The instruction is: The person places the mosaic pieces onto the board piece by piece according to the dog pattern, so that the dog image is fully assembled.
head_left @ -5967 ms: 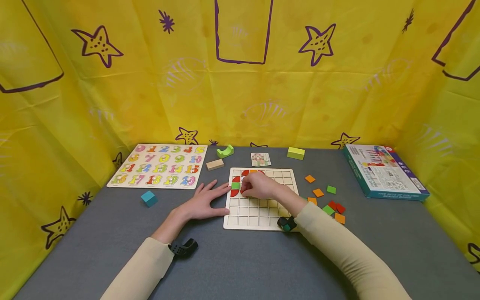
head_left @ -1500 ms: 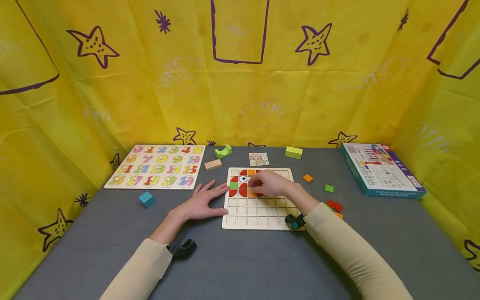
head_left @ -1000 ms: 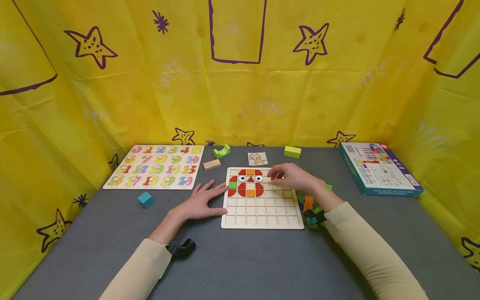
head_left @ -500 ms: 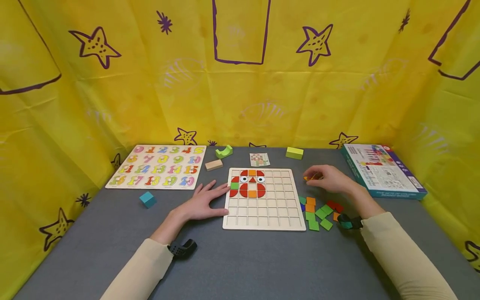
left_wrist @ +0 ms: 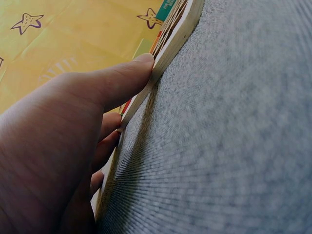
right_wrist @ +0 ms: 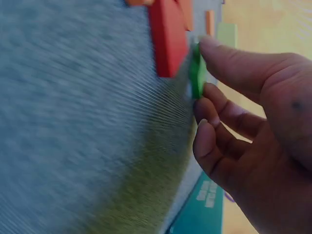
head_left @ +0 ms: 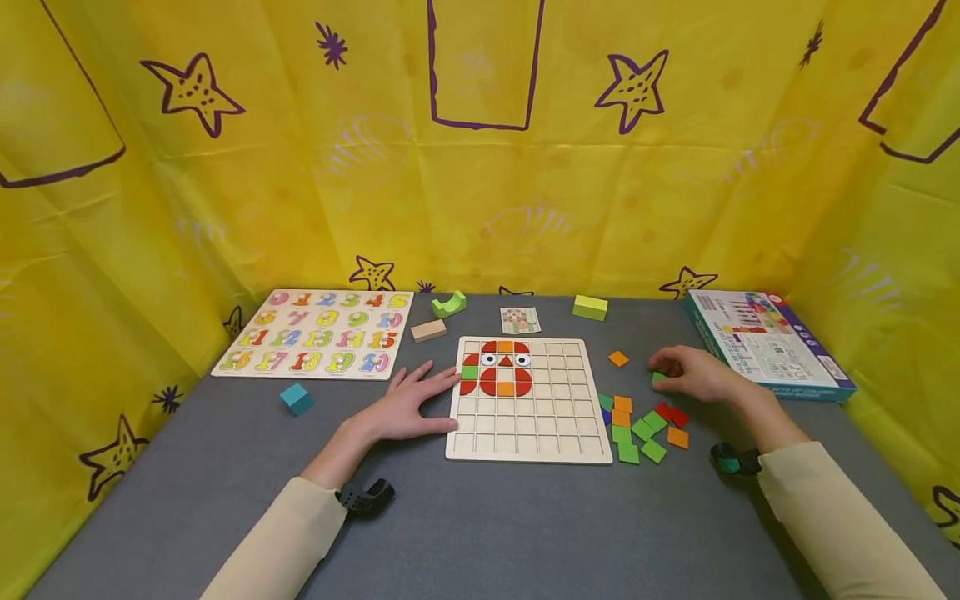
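My right hand (head_left: pixel 693 375) pinches a green tile (right_wrist: pixel 197 77) between thumb and fingers, tipped up on edge on the grey table (head_left: pixel 487 517), right of the board (head_left: pixel 525 433) and just beyond the loose tiles (head_left: pixel 637 425) (a red one (right_wrist: pixel 168 39) lies beside it). My left hand (head_left: pixel 401 404) lies flat, fingers straight, thumb against the board's left edge.

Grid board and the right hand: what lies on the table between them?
In the head view, one orange tile lies between the grid board and the right hand.
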